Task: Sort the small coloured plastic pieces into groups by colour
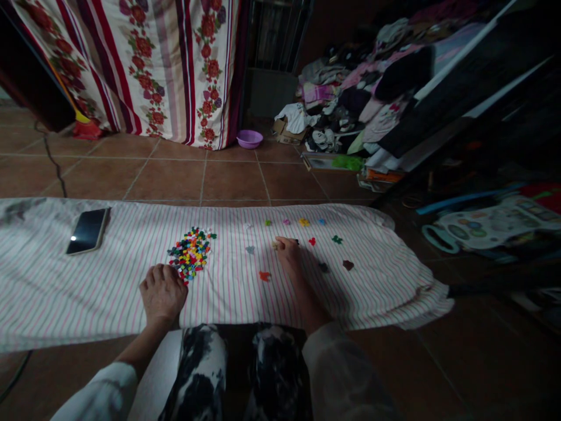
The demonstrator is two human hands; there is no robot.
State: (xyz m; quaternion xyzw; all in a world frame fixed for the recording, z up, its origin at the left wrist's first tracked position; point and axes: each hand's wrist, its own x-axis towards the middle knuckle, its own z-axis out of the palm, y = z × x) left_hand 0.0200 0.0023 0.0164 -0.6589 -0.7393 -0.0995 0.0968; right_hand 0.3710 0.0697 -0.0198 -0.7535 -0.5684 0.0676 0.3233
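My left hand (163,292) rests on the striped cloth with its fingers curled under, at the near edge of a pile of small multicoloured plastic pieces (191,254). Whatever lies beneath those fingers is hidden. Farther right, my right hand (288,254) reaches down to the cloth, thumb and fingers pinched together. Beige pieces (275,245) lie at its fingertips; whether any is gripped I cannot make out. Around this hand are small single-colour groups: orange pieces (264,276), grey pieces (249,249), red pieces (312,241), yellow pieces (304,222), green pieces (337,239) and brown pieces (347,265).
A phone (88,231) lies on the striped cloth (118,292) at the left. Beyond the cloth are a tiled floor, a floral curtain (162,70), a purple basin (249,139) and a heap of clothes (350,93). My knees are under the near edge.
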